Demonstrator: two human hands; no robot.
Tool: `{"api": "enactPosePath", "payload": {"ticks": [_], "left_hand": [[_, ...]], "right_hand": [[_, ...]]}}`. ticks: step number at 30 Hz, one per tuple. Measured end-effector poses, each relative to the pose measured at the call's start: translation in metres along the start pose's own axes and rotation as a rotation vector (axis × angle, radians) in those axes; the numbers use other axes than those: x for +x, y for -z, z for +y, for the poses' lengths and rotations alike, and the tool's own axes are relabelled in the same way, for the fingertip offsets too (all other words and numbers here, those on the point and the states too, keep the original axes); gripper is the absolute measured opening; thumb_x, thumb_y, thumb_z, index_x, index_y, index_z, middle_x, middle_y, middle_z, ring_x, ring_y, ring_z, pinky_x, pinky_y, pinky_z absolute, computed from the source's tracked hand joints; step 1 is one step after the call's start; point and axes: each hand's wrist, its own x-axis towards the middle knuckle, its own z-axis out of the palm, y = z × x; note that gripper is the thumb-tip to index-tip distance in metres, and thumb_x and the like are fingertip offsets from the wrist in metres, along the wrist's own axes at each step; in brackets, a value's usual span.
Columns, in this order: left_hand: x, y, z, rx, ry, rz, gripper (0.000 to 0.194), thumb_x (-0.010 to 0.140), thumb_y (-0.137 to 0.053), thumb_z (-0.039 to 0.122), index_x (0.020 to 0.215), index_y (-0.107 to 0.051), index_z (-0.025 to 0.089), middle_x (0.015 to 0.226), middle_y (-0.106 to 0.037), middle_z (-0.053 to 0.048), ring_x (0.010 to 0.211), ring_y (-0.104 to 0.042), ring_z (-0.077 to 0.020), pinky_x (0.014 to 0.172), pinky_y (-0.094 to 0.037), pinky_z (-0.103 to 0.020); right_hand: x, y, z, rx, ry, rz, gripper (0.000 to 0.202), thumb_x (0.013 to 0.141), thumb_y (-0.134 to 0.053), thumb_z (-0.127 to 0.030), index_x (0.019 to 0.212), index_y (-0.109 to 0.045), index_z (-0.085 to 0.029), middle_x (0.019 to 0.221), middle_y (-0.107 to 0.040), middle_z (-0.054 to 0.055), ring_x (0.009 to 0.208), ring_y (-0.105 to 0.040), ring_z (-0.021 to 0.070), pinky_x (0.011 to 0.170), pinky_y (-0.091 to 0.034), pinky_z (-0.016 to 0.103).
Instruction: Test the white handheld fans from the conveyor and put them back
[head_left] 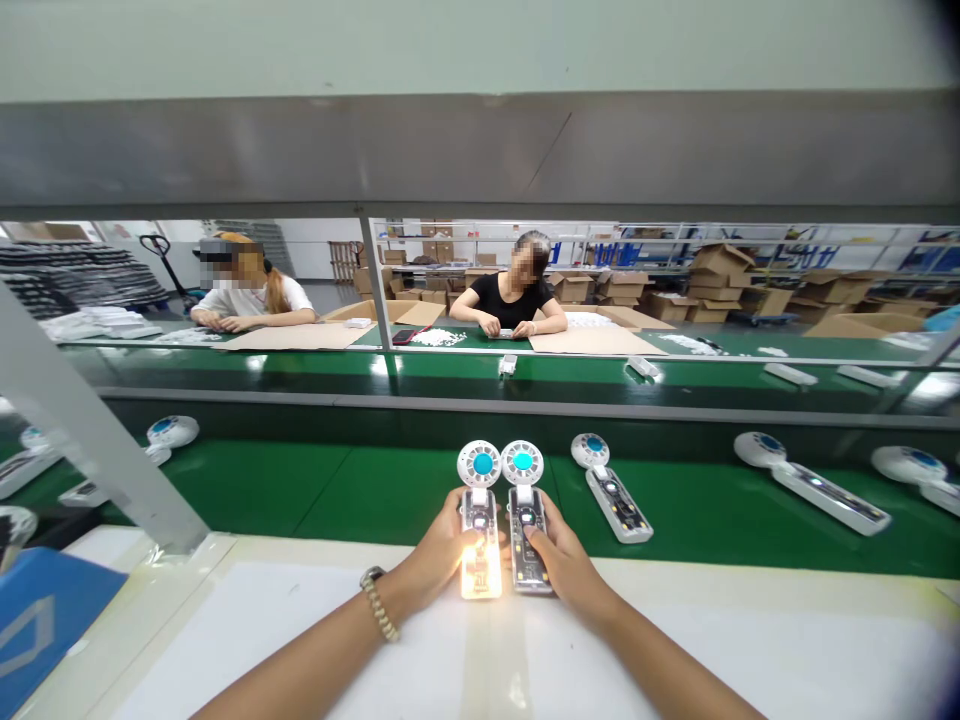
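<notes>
Side by side over the front edge of the white table are two small white handheld fans with round slotted heads and clear-fronted bodies. My left hand (439,550) is closed around the left fan (480,465), its thumb on the front; the lower body glows bright yellow. Closed on the right fan (523,463), my right hand (566,560) also has its thumb on the front. That fan's blue centre is lit, but its lower body is not glowing. Both fans stand upright with heads up. The fingers behind them are mostly hidden.
Beyond the table runs a green conveyor belt (247,480) carrying more fans (619,505), (832,497). A slanted white post (97,420) and a blue box (52,625) are at left. An overhead shelf (465,150) crosses above. Two people (514,300) work across the line.
</notes>
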Motion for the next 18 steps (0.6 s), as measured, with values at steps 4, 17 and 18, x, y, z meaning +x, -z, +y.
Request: {"api": "enactPosePath", "payload": {"ticks": [4,17,18], "left_hand": [[0.001,0.002,-0.001,-0.005,-0.007,-0.028,0.045,0.069,-0.065,0.013,0.106,-0.041,0.019,0.093,-0.058,-0.006,0.081,-0.062,-0.0198,0.078,-0.047,-0.039],[0.005,0.011,-0.008,-0.019,-0.021,-0.06,0.049,0.066,-0.061,0.009,0.108,-0.039,0.023,0.116,-0.051,-0.008,0.09,-0.06,-0.0206,0.072,-0.05,-0.033],[0.005,0.011,-0.008,-0.021,-0.019,-0.069,0.05,0.066,-0.062,0.009,0.108,-0.039,0.023,0.117,-0.051,-0.009,0.09,-0.059,-0.0208,0.071,-0.05,-0.033]], "right_hand": [[-0.002,-0.002,-0.004,0.029,-0.022,0.006,0.058,0.074,-0.059,-0.04,0.125,-0.033,-0.026,0.095,-0.061,0.003,0.073,-0.06,0.0185,0.069,-0.048,0.033],[0.001,0.0,0.003,0.042,-0.006,0.016,0.063,0.074,-0.059,-0.039,0.129,-0.031,-0.026,0.119,-0.055,0.006,0.102,-0.057,0.0238,0.086,-0.046,0.037],[0.0,0.0,0.002,0.043,-0.005,0.009,0.063,0.074,-0.059,-0.039,0.129,-0.031,-0.026,0.12,-0.054,0.006,0.102,-0.057,0.024,0.086,-0.047,0.037]]}}
